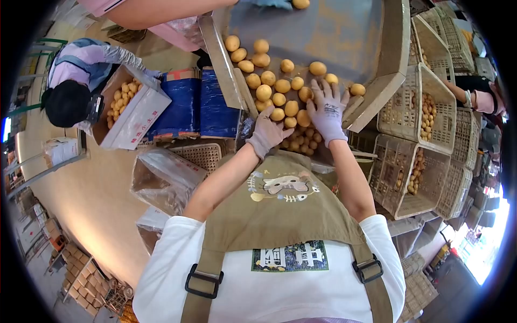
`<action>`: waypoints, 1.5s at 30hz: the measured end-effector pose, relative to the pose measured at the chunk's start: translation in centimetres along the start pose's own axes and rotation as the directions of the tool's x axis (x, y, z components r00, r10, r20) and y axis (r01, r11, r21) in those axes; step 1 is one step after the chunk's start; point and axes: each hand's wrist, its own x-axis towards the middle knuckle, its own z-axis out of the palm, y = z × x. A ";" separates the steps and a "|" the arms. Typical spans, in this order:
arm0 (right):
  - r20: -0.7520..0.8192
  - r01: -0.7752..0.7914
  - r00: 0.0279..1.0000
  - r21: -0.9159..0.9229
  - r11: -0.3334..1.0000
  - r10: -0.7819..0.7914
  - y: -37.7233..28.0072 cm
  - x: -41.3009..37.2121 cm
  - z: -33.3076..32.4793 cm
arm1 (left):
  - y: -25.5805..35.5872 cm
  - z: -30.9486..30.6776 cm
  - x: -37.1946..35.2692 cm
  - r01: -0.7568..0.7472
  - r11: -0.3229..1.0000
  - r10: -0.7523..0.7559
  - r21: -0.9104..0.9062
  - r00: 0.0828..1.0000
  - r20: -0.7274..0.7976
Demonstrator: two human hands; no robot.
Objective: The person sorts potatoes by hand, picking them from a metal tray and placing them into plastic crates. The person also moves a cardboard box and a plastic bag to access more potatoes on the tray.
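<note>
Round yellow-brown produce, perhaps potatoes (263, 92), lies loose across the lower end of a grey sorting tray (323, 32) with raised sides. My left hand (267, 133), gloved, rests at the tray's lower edge against several pieces, its fingers apart. Further right, my right hand (328, 110), also gloved, lies palm down with fingers spread, touching pieces beside it. Below and between the hands, more produce (301, 141) sits in a container whose rim is mostly hidden by my apron.
At the left a person (70, 81) leans over a white carton (129, 121) of produce. Plastic crates (425, 177) are stacked at the right, near another person's arm (458, 92). A co-worker's arm (167, 11) reaches across the top. Blue-wrapped boxes (218, 107) stand left of the tray.
</note>
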 end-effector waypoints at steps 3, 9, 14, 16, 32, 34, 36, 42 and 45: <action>-0.011 0.062 0.998 0.075 0.995 -0.061 0.4 -1.2 -0.5 | -1.3 0.8 -1.3 0.013 0.995 -0.009 -0.094 0.999 0.042; 0.026 0.070 0.997 0.124 0.990 -0.074 -0.4 -2.1 1.2 | -0.4 0.8 -1.0 -0.100 0.988 0.116 -0.114 0.983 0.142; -0.189 0.158 0.975 0.211 0.965 -0.118 -1.0 -1.2 0.5 | -0.1 1.4 -0.3 -0.036 0.996 0.037 -0.079 0.999 0.022; -0.343 0.243 0.927 0.235 0.941 -0.153 -2.7 0.4 -0.9 | -0.2 0.7 0.7 -0.009 0.997 0.013 -0.071 0.998 0.065; 0.077 -0.145 0.982 0.890 0.433 0.172 -5.3 0.0 -2.1 | -0.1 2.5 0.0 -0.021 1.000 0.021 -0.011 0.999 0.046; 0.215 -0.255 0.952 0.950 0.178 0.218 -4.4 -0.9 -2.1 | -0.1 2.0 0.4 0.000 1.000 0.001 -0.018 0.998 0.067; 0.444 -0.421 0.863 0.895 -0.145 0.240 -3.8 -1.4 -3.3 | 0.2 1.7 0.5 0.031 0.999 -0.025 -0.033 0.988 0.153; 0.508 -0.381 0.858 0.524 -0.762 -0.080 -2.4 -2.4 -3.1 | 0.5 1.5 0.6 0.074 0.994 -0.047 -0.081 0.953 0.298; 0.456 -0.311 0.889 0.530 -0.789 -0.043 -2.8 -3.2 -2.9 | 0.5 1.8 0.3 0.029 0.999 -0.013 -0.046 0.948 0.317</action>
